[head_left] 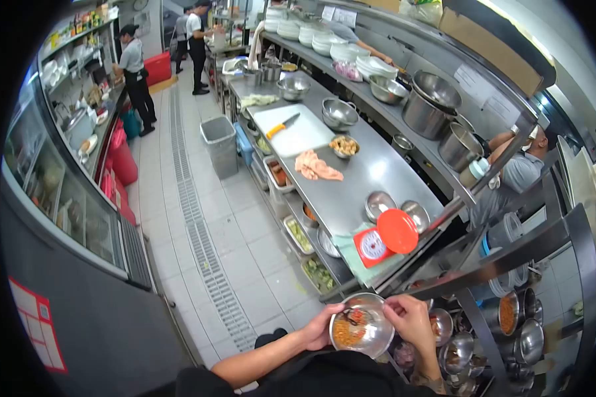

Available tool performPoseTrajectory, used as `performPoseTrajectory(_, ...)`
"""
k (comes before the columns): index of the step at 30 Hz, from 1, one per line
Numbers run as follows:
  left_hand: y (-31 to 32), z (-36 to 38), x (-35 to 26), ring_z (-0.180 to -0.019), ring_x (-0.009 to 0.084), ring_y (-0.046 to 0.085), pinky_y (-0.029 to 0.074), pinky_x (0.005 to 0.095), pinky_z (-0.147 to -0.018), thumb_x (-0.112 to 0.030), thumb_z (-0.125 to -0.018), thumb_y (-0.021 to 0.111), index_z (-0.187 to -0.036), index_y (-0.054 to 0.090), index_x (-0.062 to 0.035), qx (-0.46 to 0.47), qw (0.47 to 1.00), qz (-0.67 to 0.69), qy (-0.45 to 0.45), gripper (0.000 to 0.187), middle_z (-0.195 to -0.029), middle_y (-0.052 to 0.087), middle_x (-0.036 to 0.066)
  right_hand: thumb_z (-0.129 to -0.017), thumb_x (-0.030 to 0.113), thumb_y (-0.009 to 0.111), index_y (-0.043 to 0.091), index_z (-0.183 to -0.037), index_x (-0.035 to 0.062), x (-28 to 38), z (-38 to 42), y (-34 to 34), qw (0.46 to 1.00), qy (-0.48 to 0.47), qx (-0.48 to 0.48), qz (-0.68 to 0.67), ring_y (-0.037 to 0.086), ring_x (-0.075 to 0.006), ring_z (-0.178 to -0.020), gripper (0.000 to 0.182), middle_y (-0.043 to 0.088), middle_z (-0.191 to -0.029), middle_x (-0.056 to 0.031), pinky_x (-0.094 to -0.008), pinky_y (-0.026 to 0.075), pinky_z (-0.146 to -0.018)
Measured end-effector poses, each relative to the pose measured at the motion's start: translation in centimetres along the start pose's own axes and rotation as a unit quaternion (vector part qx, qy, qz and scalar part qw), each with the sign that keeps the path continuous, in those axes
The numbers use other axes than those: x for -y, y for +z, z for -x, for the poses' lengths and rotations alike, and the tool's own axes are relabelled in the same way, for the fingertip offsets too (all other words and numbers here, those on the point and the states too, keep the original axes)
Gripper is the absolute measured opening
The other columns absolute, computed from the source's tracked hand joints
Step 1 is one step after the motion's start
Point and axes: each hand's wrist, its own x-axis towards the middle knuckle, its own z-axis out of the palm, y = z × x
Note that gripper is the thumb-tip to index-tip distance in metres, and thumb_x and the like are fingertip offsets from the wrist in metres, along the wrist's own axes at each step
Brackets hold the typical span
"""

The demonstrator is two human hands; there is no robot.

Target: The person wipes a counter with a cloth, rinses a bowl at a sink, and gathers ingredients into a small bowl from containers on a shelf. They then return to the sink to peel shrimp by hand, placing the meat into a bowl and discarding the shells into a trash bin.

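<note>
A small steel mixing bowl (380, 336) is held up near my body at the bottom of the view. Inside it lie orange chopped bits (347, 334) and some dark reddish pieces (356, 316). My left hand (319, 329) grips the bowl's left side, thumb on the rim. At the right rim, my right hand (409, 319) has its fingers and thumb closed on the edge; its fingertips are partly hidden. Just beyond the bowl, a red kitchen scale (372, 247) with a round red pan (398, 231) stands on a green cloth at the steel table's near end.
On the steel table (377, 169) are a white cutting board (278, 142) with a yellow-handled knife (283, 126), raw meat (318, 165) and several bowls. Shelving (483, 278) with metal bowls stands close on my right. A grey bin (220, 147) and co-workers (136, 73) are farther off.
</note>
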Motion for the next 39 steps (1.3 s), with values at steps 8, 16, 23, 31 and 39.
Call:
performPoseTrajectory(8,-6.8,7.2,-10.5,-0.123,0.0321,0.053,0.043,0.0482,-0.105,-0.058,-0.094,0.040,-0.142,0.038,-0.0040,-0.110,0.974,0.003,0.200,0.072,-0.137,0.050,0.018,-0.086,0.024,0.063,0.066,-0.101,0.0007,3.3,-13.9,10.1,0.972,-0.007,0.218,-0.083,0.057,-0.0214,-0.057,0.028,0.061,-0.067,-0.0166,-0.0373,0.046,-0.056)
performPoseTrajectory(16,-31.2,9.2,-21.9,-0.102,0.0286,0.060,0.055,0.0482,-0.079,-0.047,-0.094,0.054,-0.133,0.046,-0.0098,-0.432,0.841,-0.183,0.269,0.055,-0.124,0.055,0.013,-0.083,0.014,0.061,0.068,-0.092,-0.0012,2.0,-36.3,19.5,0.948,0.068,0.254,-0.179,0.058,-0.0099,-0.055,0.019,0.063,-0.068,-0.0026,-0.0276,0.048,-0.049)
performPoseTrajectory(23,-54.0,24.4,-17.8,-0.079,0.0270,0.064,0.049,0.0404,-0.069,-0.023,-0.084,0.064,-0.084,0.064,-0.0020,-0.742,0.611,-0.274,0.036,0.021,-0.084,0.068,0.015,-0.083,0.011,0.061,0.064,-0.076,-0.0003,-2.3,-64.3,27.0,0.976,0.006,-0.108,-0.189,0.057,-0.0143,-0.051,0.013,0.060,-0.062,-0.0054,-0.0290,0.046,-0.045)
performPoseTrajectory(31,-57.1,21.9,-36.8,-0.075,0.0258,0.064,0.049,0.0402,-0.066,-0.023,-0.084,0.063,-0.080,0.062,-0.0021,-0.698,0.685,-0.205,0.051,0.022,-0.079,0.067,0.014,-0.083,0.006,0.056,0.060,-0.082,0.0019,-3.5,-87.5,25.6,0.786,0.212,-0.186,-0.551,0.058,-0.0156,-0.056,0.006,0.060,-0.068,-0.0090,-0.0268,0.046,-0.048)
performPoseTrajectory(39,-67.8,15.0,-61.5,-0.070,0.0246,0.063,0.049,0.0400,-0.064,-0.023,-0.084,0.062,-0.076,0.061,-0.0022,-0.519,0.691,-0.503,-0.028,0.023,-0.074,0.067,0.014,-0.089,0.008,0.050,0.060,-0.090,0.0024,-6.4,-86.8,18.8,0.747,0.229,-0.368,-0.504,0.058,-0.0179,-0.058,0.011,0.059,-0.072,-0.0089,-0.0283,0.049,-0.050)
